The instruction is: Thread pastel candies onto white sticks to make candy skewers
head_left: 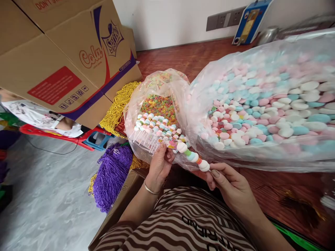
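Observation:
Between my hands a skewer of pastel pieces [193, 156] slants down to the right, with white, green, blue and orange rounds strung along it. My left hand [160, 164] pinches its upper left end, beside a small pink-and-yellow printed piece [172, 144]. At the lower right end, my right hand [230, 181] has thumb and fingers closed on the skewer's tip. Just beyond my left hand, several finished-looking skewers [157, 123] with white sticks lie in a clear plastic bag [130, 115], over small orange, green and yellow rings [159, 104].
A large clear bag of pink, white and blue flattened rounds [274, 111] lies on the reddish wooden table [167, 57]. Left are a cardboard box [62, 52], gold bead strings [117, 108] and purple bead strings [112, 174]. A blue device [251, 22] stands near the wall. Someone's sleeve [34, 115] shows behind the box.

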Demonstrator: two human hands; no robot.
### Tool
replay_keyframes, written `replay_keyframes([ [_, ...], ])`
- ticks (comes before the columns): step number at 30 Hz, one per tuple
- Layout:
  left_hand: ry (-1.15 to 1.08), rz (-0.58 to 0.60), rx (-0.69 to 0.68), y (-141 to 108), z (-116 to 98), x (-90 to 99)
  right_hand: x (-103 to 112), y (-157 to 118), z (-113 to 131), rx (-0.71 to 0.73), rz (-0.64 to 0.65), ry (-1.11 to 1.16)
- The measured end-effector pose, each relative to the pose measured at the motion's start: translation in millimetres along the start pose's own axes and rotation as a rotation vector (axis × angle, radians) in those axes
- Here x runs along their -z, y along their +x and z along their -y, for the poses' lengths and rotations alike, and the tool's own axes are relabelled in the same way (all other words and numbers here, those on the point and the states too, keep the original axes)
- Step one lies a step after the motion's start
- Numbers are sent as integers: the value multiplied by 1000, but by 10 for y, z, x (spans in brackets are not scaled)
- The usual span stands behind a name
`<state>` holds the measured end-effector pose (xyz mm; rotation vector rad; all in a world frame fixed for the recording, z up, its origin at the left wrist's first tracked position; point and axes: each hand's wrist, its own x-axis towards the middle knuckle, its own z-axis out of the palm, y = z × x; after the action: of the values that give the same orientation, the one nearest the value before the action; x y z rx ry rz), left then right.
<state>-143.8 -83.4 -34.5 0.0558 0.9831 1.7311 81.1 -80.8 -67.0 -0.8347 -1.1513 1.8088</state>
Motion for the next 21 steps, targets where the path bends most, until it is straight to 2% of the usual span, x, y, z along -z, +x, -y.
replay_keyframes([
  [6, 7, 40, 2, -24, 63, -22, 48, 14, -29, -7, -9, -4],
  [10, 35, 54, -12, -13, 85, -14, 37, 8, 40, 56, 1, -138],
  [13, 92, 21, -48, 4, 91, -6, 41, -15, 111, 187, -43, -393],
  [17, 195, -19, -85, 23, 80, -13, 95, -38, 153, 464, -98, -779],
  [21, 306, -21, -117, 41, 69, -18, 156, -43, 168, 671, -60, -952],
])
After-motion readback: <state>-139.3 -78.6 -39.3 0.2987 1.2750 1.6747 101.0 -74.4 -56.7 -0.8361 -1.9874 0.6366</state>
